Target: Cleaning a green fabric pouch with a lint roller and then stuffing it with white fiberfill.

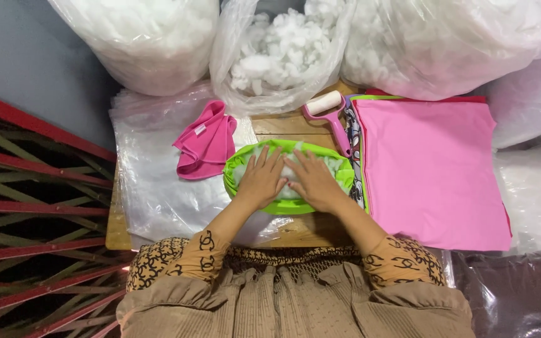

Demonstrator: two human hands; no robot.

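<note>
A bright green fabric cover (245, 161) lies open on the wooden table, filled with white stuffing (292, 172). My left hand (261, 181) lies flat on the stuffing at the left side of the opening. My right hand (313, 181) presses flat on it at the right, fingers spread, beside the left hand. Neither hand grips anything.
A folded pink cloth (205, 147) lies to the left on clear plastic sheeting (151, 188). A pink lint roller (327, 112) lies behind the cover. A stack of pink fabric (430, 175) fills the right. Clear bags of white stuffing (277, 56) stand along the back.
</note>
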